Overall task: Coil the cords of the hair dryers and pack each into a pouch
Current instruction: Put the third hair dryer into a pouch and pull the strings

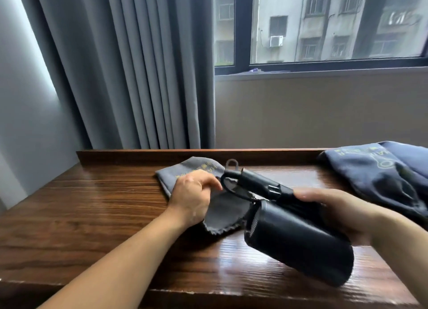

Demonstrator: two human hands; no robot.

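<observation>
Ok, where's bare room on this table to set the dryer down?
Widest bare wood: left of the gray pouch, out to the table edge. A smaller patch sits by the back lip, between that pouch and the dark pouches. Crowded around the left hand, right hand and hair dryer.

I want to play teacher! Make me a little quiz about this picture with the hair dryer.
1. Fill in: the left hand holds the grey ____ on the table.
2. True or false: the hair dryer is already packed inside it.
3. Which hand grips the hair dryer? A. left hand B. right hand C. neither

Key: 1 pouch; 2 false; 3 B.
</observation>
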